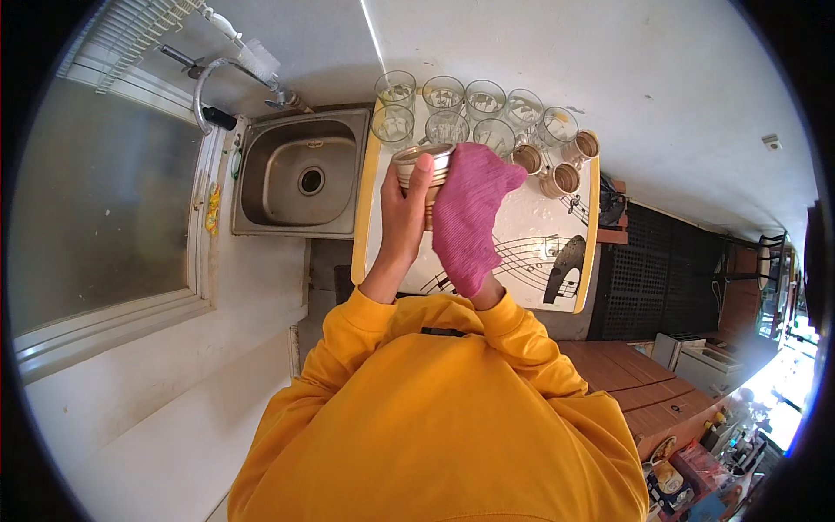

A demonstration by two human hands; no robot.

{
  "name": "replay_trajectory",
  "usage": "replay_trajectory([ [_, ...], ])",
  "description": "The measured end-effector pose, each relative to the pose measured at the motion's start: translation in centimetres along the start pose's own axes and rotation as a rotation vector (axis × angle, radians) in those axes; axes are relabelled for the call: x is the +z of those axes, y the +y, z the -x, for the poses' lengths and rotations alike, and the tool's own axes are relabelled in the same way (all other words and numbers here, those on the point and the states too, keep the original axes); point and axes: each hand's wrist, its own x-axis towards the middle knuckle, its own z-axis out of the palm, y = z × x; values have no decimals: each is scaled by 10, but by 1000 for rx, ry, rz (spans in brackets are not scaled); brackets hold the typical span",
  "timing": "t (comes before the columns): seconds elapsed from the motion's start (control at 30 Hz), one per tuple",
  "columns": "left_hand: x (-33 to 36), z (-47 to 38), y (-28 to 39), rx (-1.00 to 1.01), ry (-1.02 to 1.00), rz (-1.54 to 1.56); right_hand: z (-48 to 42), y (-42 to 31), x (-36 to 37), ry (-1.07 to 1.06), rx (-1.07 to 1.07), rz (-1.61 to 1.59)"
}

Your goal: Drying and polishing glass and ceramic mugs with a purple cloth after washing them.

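My left hand [403, 215] grips a silvery metal cup [424, 153] with ridged bands, its open rim facing up and the thumb near the rim. A purple ribbed cloth [476, 209] covers my right hand [489, 293], so only the wrist shows and the fingers are hidden. The cloth lies against the cup's right side. Both hands are above a white table [522, 222] with yellow edging and printed music notes. Behind them stand several clear drinking glasses [485, 98] in two rows. Several metal mugs [560, 180] are to the right of the glasses.
Left of the table is a stainless steel sink [293, 215] with a curved faucet [215, 72]. A white wire rack [150, 32] hangs at upper left near a window [111, 196]. On the right are a black perforated panel [659, 274] and brown cabinets [626, 372].
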Motion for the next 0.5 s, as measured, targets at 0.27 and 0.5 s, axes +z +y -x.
replay_trajectory([
  [0.27, 2, -11, 2, 95, 26, 18, 28, 20, -1, -142, 249, -559],
  [0.5, 11, -7, 3, 35, -17, -2, 26, 35, -23, -365, 23, 371],
])
